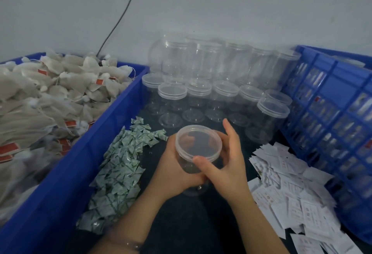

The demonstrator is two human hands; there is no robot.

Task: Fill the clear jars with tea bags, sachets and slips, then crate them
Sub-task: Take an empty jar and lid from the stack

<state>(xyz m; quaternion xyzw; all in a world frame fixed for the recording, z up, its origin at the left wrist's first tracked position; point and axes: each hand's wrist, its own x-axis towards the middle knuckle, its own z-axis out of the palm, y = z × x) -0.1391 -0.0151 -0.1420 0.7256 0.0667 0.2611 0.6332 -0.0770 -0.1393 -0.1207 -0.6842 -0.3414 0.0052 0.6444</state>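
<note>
- Bin of tea bags left; blue crate right.
- Capped spare jars crowd the back of the surface.
- Slips right, sachets left.
- Jar at centre, looks empty: left hand wraps its body, right hand curls on the lid.
- Likely uncapping; next: twist the lid off, reach for tea bags. Nothing blocks.

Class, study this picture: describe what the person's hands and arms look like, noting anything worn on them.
The left hand and right hand are bare, with no gloves and no rings showing. No sleeves appear on either arm in view. A thin, glinting bracelet circles the left wrist; its details are too blurred to tell.
</note>
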